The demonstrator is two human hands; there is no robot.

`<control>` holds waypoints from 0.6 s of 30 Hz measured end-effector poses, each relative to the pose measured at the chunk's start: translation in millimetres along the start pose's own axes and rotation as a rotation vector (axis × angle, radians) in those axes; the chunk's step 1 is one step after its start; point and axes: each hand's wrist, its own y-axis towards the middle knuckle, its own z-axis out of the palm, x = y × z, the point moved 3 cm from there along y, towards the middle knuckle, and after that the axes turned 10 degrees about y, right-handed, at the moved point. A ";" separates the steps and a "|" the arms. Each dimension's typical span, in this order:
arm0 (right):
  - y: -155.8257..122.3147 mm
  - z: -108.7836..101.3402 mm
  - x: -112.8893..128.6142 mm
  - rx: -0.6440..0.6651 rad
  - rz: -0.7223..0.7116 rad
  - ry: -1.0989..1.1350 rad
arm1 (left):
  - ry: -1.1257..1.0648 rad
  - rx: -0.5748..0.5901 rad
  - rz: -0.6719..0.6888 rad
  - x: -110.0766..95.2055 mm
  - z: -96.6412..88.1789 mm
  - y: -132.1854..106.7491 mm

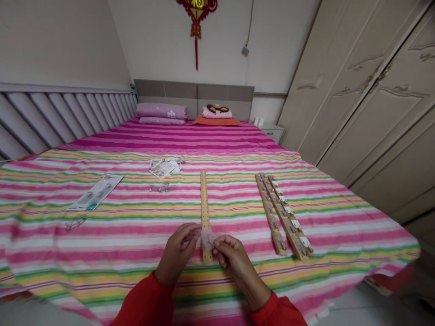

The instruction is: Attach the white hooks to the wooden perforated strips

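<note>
Both hands meet over the near end of a long wooden strip with holes (204,203) that lies lengthwise on the striped bedspread (136,235). My left hand (178,253) and my right hand (231,258) pinch a small clear plastic packet (206,237) between their fingertips, just above the strip. What is inside the packet is too small to make out. Red sleeves cover both wrists.
Two more wooden strips with white clips (285,217) lie to the right. To the left lie a flat printed package (97,192), torn clear wrappers (165,166) and small clear bits (159,187). Pillows (161,111) sit at the headboard. A wardrobe (367,90) stands at the right.
</note>
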 end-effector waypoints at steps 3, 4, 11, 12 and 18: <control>11.7 -1.0 0.6 -0.022 -0.020 -0.001 | -0.206 0.060 -0.256 9.7 9.3 12.5; 16.2 -0.6 1.7 -0.020 -0.032 -0.012 | -0.244 0.065 -0.306 12.1 11.7 18.4; 50.3 -1.0 9.2 0.035 -0.204 -0.285 | -0.289 0.031 -0.405 27.9 23.6 59.5; 54.0 -2.3 8.7 0.038 -0.233 -0.330 | -0.285 0.023 -0.423 31.5 25.6 61.8; 67.4 -5.5 3.4 0.044 -0.328 -0.632 | -0.297 -0.015 -0.491 57.7 39.3 65.4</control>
